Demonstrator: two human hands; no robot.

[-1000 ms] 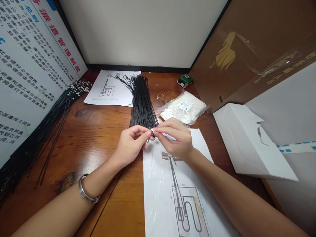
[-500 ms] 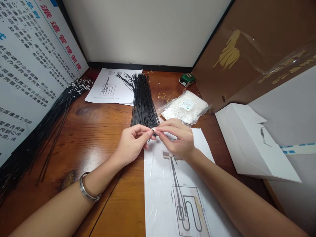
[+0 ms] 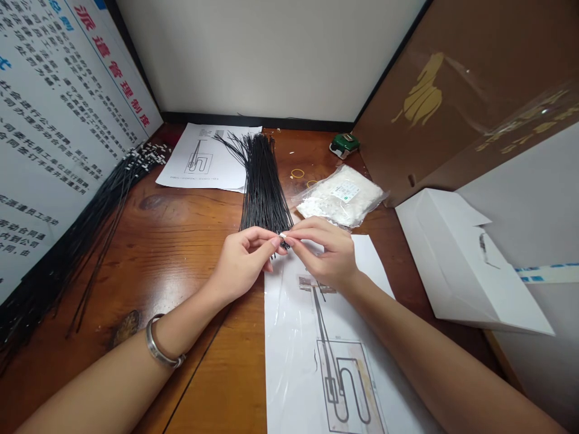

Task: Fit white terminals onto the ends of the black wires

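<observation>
Pinching a small white connector point(image 3: 283, 235) in the left hand point(image 3: 242, 260), grip closed tight on it. Same tight grip from the right hand point(image 3: 328, 256), by the black wire bundle point(image 3: 265, 187).

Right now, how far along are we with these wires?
Done, it seems: the white-tipped wires piled along the left board. In hand: left hand and right hand together pinch one white tip at the near end of the middle bundle. Left: that bundle, whose far ends look bare, and a bag of white parts.
</observation>
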